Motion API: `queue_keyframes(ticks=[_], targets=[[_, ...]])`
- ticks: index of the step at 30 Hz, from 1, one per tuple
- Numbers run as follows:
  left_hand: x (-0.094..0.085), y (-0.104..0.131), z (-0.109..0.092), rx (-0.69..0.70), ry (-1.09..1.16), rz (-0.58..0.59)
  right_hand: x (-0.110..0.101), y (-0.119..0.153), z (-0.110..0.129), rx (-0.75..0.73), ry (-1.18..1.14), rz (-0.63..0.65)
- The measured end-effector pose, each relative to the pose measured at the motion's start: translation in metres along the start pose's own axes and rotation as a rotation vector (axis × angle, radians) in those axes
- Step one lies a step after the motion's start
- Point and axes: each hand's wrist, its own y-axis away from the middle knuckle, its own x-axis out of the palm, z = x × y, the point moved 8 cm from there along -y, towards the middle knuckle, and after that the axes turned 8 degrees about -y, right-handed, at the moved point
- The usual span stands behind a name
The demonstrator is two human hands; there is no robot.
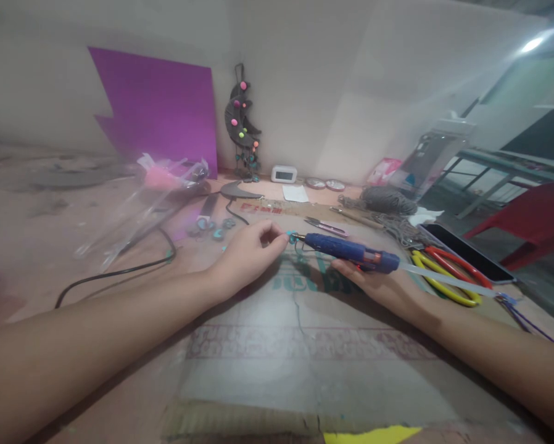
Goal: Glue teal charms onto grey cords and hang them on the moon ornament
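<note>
My right hand (pixel 364 275) grips a blue hot glue gun (pixel 342 248), with a pale glue stick (pixel 443 277) running out of its back end. Its metal nozzle points left and meets a small teal piece (pixel 292 236). That piece is pinched between the thumb and fingers of my left hand (pixel 256 246); its exact shape is too small to make out. A thin grey strand (pixel 297 302) trails down from near the nozzle over the printed cardboard sheet (pixel 258 376). The trigger and most of my right fingers are hidden behind the gun.
Yellow and red handled pliers (pixel 443 277), a phone (pixel 466 253), small snips (pixel 326 227) and grey yarn (pixel 388 200) lie to the right. A black cord (pixel 119 271) and clear plastic bags (pixel 133 209) lie left. Behind stand a purple sheet (pixel 166 111), a moon hanging (pixel 240 120) and a small clock (pixel 284 174).
</note>
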Motion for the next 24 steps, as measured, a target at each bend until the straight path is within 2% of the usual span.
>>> queue_keyframes(ticks=[13,24], targets=[[0.0002,0.0005,0.0010,0.013,-0.017,0.004,-0.0011,-0.0005,0.0075,-0.038,0.000,0.005],[-0.0015,0.0003,-0.0013,0.007,-0.006,0.001,-0.0017,-0.0002,0.0046,-0.006,0.009,-0.009]])
